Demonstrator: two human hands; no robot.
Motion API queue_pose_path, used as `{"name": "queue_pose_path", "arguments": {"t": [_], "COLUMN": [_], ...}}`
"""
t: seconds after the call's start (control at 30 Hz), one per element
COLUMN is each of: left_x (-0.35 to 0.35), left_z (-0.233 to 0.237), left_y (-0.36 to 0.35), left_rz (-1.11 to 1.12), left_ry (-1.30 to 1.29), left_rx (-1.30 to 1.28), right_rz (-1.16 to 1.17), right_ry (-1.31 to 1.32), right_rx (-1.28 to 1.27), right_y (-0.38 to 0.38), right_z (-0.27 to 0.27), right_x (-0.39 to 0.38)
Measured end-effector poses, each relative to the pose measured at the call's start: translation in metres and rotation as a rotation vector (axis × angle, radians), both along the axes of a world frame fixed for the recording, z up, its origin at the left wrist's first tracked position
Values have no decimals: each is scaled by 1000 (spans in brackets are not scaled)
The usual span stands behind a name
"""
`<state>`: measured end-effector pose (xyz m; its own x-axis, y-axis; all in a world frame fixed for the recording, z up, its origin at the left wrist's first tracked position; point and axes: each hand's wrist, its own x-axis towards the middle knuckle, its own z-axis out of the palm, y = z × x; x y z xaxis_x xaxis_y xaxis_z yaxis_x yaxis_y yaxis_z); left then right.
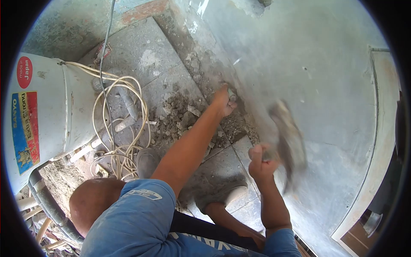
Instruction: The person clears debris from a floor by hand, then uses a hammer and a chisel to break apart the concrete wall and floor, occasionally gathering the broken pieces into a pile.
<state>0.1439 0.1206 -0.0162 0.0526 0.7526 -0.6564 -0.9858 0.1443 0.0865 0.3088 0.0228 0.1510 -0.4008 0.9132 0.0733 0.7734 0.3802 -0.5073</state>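
My left hand (224,101) is closed around a short, grey-green chisel (232,92), low beside the wall's foot. Most of this tool is hidden by the fingers. My right hand (262,162) grips a hammer (289,143), raised near the wall and smeared by motion. The hammer stands apart from my left hand. Broken rubble (182,115) and loose soil lie along a strip of opened floor under and beside my left arm. Grey floor tiles (158,60) border this strip.
A white washing machine (47,115) stands at the left. Coiled cream cable (139,103) and a thin grey cord hang and lie beside it. The grey plastered wall (334,103) rises along the right, with a doorframe (387,141). My shoes (147,162) rest on the floor.
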Motion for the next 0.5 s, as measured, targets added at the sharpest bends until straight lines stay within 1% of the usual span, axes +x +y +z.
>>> {"name": "queue_pose_path", "arguments": {"t": [0.07,0.1,0.13,0.17,0.2,0.23,0.3,0.33,0.4,0.43,0.47,0.5], "left_x": [1,1,0,1,3,4,-2,3,4,5,6,6], "left_z": [7,10,11,9,5,3,6,4,3,1,1,3], "left_y": [-2,-1,2,4,6,10,14,4,3,0,-2,-1], "left_rz": [-23,-16,-8,-8,-21,-33,-29,-38,-22,-7,-11,-16], "left_ry": [18,11,4,2,13,25,34,26,49,71,70,57], "left_rx": [5,-27,-55,-45,-94,-142,-95,-83,-60,-26,-32,-41], "right_rz": [168,185,189,347,481,479,-207,-213,216,26,23,98], "right_ry": [467,490,487,-82,-661,-666,-81,-89,-308,33,32,-97], "right_rx": [-80,-42,-31,178,381,393,-370,-389,617,65,59,136], "right_y": [5,4,5,5,7,10,14,6,0,5,3,4], "right_z": [10,3,-27,-73,-96,-86,-52,-41,-29,-21,-22,-23], "right_x": [6,1,14,35,48,40,5,8,16,29,30,28]}}
